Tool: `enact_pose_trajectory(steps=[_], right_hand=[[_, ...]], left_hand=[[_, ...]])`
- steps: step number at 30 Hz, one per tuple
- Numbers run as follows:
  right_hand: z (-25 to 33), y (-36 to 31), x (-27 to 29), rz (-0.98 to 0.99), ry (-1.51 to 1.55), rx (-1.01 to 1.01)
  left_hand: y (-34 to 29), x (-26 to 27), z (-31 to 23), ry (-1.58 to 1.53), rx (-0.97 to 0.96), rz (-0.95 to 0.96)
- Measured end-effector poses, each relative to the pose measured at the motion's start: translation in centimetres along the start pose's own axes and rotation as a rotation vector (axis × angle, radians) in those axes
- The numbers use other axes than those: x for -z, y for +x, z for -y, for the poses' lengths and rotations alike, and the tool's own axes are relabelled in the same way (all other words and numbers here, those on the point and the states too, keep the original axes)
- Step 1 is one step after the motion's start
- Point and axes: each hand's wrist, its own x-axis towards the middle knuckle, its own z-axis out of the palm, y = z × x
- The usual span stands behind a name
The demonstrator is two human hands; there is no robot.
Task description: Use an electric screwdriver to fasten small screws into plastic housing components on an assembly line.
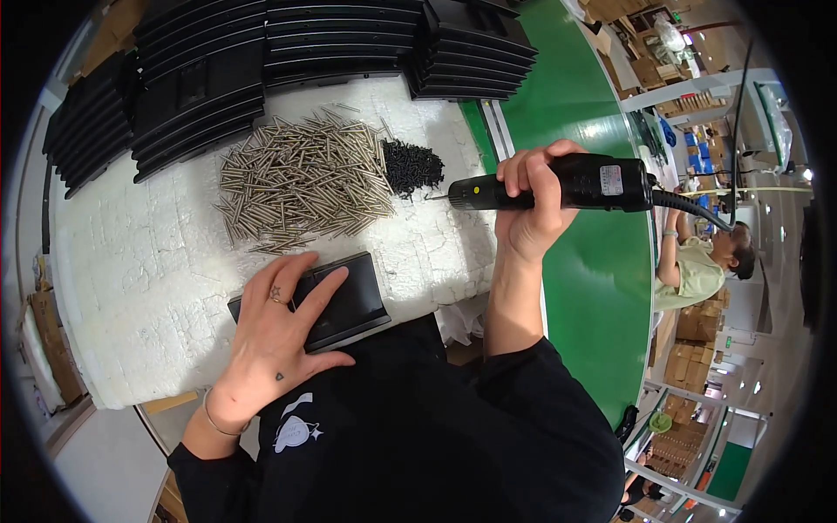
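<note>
My left hand [275, 327] lies with fingers spread over a black rectangular panel [353, 296] at the near edge of the white work surface. Part of the panel is hidden beneath that hand. In my right hand [539, 199] is a black electric screwdriver [602, 179], its fingers wrapped round the body. The tool lies nearly level, its thin bit pointing left beside a small heap of black screws [411, 167]. Left of these screws spreads a large pile of slim metal pins [301, 179], just beyond the panel.
Stacks of black panels [196, 83] line the far side of the white wrapped surface [122, 305]. A green table [588, 288] runs along the right. From the screwdriver's rear a cable [693, 207] leads right, toward another person [702, 266] farther off.
</note>
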Motion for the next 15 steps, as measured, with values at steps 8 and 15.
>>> enact_pose_trajectory(steps=[8, 15], right_hand=[[3.4, -0.2, -1.2, 0.178, 0.197, 0.081], [4.9, -0.1, -1.9, 0.278, 0.117, 0.207]], left_hand=[[10.2, -0.4, 0.1, -0.016, -0.409, -0.287], [15.4, -2.9, -0.2, 0.036, -0.599, -0.313]])
